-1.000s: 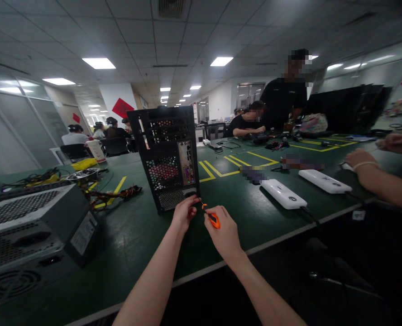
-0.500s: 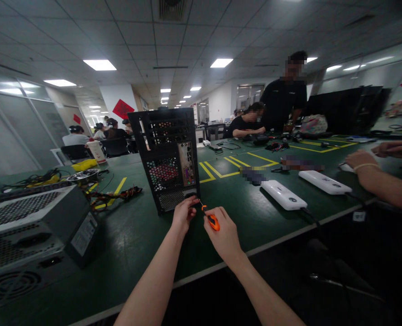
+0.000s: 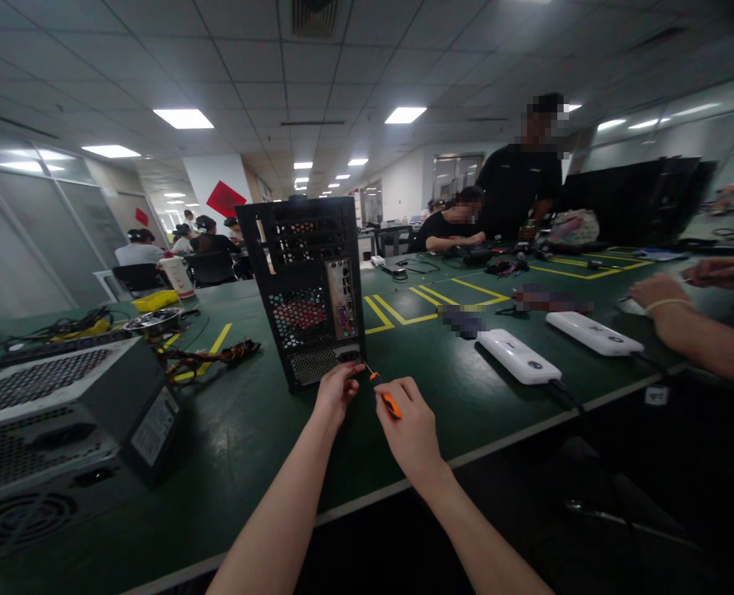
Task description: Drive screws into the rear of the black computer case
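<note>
A black computer case (image 3: 308,277) stands upright on the green table, its back panel facing me. In my right hand (image 3: 412,426) is an orange-and-black screwdriver (image 3: 390,404), gripped by the handle. Its thin shaft slants up and left to the lower right corner of the back panel, beside the power socket. My left hand (image 3: 337,392) is at that same corner, fingers drawn together close to the screwdriver tip. Whatever those fingertips pinch, if anything, is too small to make out, and so is the screw position.
A grey power supply (image 3: 63,421) sits at the left, with bundled cables (image 3: 218,357) and a metal bowl (image 3: 162,321) behind it. Two white power banks (image 3: 519,355) lie to the right. A co-worker's hands (image 3: 668,293) are at the right edge; other people sit and stand beyond.
The screwdriver and my right hand have shifted very slightly right within the view. My left hand stays at the case corner.
</note>
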`<state>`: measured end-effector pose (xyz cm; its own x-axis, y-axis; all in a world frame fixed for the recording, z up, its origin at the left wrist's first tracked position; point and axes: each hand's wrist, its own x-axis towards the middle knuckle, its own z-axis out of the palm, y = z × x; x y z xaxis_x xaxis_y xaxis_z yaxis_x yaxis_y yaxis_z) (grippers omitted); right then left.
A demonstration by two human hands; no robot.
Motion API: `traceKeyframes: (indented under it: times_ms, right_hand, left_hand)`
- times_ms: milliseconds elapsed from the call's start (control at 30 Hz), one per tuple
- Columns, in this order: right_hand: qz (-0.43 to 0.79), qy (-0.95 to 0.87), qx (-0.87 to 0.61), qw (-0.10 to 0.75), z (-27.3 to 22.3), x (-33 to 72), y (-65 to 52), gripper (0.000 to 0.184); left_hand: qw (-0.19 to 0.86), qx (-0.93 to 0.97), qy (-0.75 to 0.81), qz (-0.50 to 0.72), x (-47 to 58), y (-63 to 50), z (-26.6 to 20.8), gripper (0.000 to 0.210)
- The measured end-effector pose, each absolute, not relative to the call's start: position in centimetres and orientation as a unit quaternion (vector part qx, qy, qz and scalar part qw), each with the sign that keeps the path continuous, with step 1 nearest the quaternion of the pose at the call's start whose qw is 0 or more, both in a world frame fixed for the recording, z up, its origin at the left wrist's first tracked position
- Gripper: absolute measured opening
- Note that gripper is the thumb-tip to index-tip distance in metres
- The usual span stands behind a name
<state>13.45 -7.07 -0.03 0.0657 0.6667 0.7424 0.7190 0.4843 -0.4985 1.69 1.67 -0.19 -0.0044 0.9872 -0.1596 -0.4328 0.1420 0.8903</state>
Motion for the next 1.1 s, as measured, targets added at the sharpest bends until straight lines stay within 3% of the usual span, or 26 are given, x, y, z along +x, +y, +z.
traceKeyframes:
  times_ms: [233,400,1100]
  right_hand:
    - [0.020,-0.676,-0.528,0.514,0.20,13.69,-7.11,0.011]
    - [-0.016,-0.697,-0.524,0.489,-0.06,13.61,-6.97,0.009]
    - [-0.017,-0.650,-0.600,0.466,0.18,13.72,-7.24,0.017]
  left_hand:
    - [0.622,0.334,0.430,0.563,1.69,1.67,-0.27,0.020]
    - [0.619,0.342,0.426,0.564,1.64,1.97,-0.56,0.020]
    - [0.627,0.347,0.430,0.550,1.60,1.79,-0.32,0.024]
